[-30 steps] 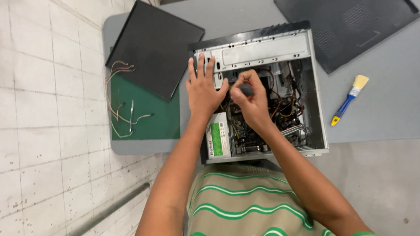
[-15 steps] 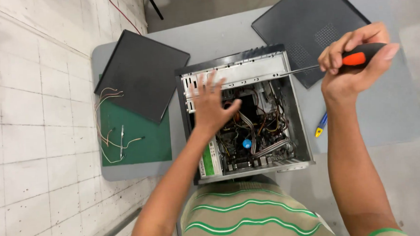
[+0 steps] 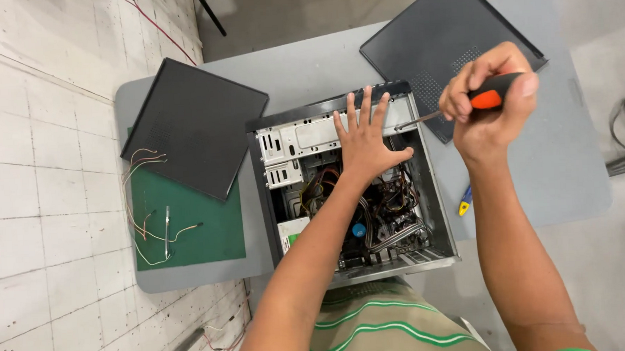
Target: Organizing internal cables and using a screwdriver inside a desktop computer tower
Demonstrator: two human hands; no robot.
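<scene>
An open desktop computer case lies on a grey table, its cables and boards exposed. My left hand rests flat with spread fingers on the metal drive bay at the case's far end. My right hand is raised over the case's right edge and grips a screwdriver with an orange and black handle. Its metal shaft points left toward my left hand, the tip near the case's upper right corner.
Two black side panels lie on the table, one at the left and one at the far right. A green mat with loose wires sits at the left. A blue and yellow brush peeks out beside my right forearm.
My right hand came out of the case with the screwdriver and now sits nearer the case's right edge. My left hand slid up from the case interior to the drive bay.
</scene>
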